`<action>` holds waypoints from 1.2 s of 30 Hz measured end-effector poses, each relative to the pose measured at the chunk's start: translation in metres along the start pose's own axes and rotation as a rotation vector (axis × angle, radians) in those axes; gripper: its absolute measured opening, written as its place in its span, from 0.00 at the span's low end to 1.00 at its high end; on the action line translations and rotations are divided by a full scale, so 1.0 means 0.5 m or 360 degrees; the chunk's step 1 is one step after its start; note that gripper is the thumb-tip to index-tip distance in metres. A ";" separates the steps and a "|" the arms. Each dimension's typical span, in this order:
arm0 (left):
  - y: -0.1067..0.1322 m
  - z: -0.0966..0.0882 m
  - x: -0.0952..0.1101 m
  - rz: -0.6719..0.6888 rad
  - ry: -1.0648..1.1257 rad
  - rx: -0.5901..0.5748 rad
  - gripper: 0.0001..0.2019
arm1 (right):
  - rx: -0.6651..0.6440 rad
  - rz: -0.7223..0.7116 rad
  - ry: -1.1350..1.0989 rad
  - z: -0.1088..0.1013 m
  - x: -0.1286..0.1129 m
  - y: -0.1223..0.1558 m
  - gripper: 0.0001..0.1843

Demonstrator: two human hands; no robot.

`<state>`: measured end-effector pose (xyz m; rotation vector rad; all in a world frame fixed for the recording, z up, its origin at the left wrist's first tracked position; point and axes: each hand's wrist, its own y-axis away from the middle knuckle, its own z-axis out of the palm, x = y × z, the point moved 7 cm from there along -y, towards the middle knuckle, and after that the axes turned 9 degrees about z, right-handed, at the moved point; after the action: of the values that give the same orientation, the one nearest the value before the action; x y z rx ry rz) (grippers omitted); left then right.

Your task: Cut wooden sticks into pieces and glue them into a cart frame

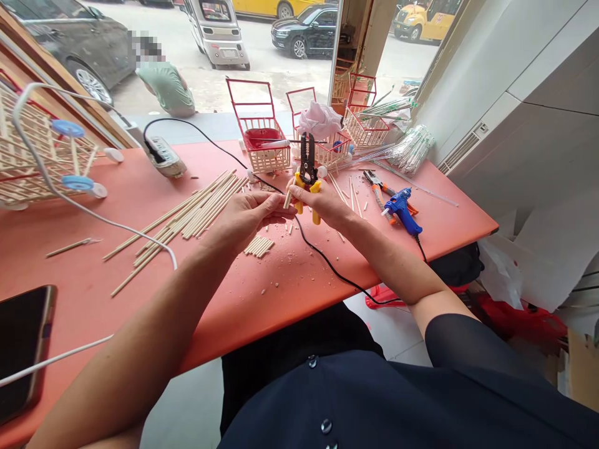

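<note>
In my right hand is a pair of wire strippers with black jaws and yellow handles, held upright with the jaws pointing away from me. My left hand is beside it, fingers curled, the fingertips of both hands almost meeting. A short piece of wooden stick shows at my left fingertips; how many pieces are there is hard to make out. Just below my hands lies a row of short cut sticks. Long wooden sticks are spread out to the left of them, partly behind my left hand.
Small stick-built carts stand at the back. A blue glue gun and orange-handled pliers lie right. A power strip, white cable, black cable and phone are also on the red table. Outside, a person crouches.
</note>
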<state>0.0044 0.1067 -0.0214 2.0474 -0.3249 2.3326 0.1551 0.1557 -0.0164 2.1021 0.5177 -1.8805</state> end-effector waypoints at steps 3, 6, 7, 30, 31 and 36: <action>-0.002 -0.002 -0.008 -0.0042 0.0037 -0.0036 0.31 | 0.0029 0.0045 -0.0007 -0.004 0.008 -0.003 0.18; 0.001 0.001 -0.012 -0.0017 -0.0016 0.0021 0.32 | 0.0067 0.0007 0.0096 0.000 0.006 0.001 0.17; 0.003 0.003 -0.012 -0.0004 -0.0037 0.0060 0.33 | 0.0081 -0.0024 0.0131 0.003 0.003 0.003 0.17; 0.018 -0.069 0.051 0.0374 -0.0181 0.0384 0.14 | -0.0292 0.0193 0.0981 -0.006 -0.035 0.037 0.36; 0.015 -0.066 0.048 0.0375 -0.0160 0.0370 0.14 | -0.0311 0.0222 0.1017 -0.004 -0.033 0.037 0.36; 0.011 -0.057 0.040 0.0285 -0.0112 0.0237 0.17 | -0.0355 0.0350 0.1156 0.006 -0.037 0.044 0.34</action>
<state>-0.0273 0.1038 -0.0060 2.2603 -0.3610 2.4592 0.1605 0.1331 0.0007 2.5126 0.5730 -0.8569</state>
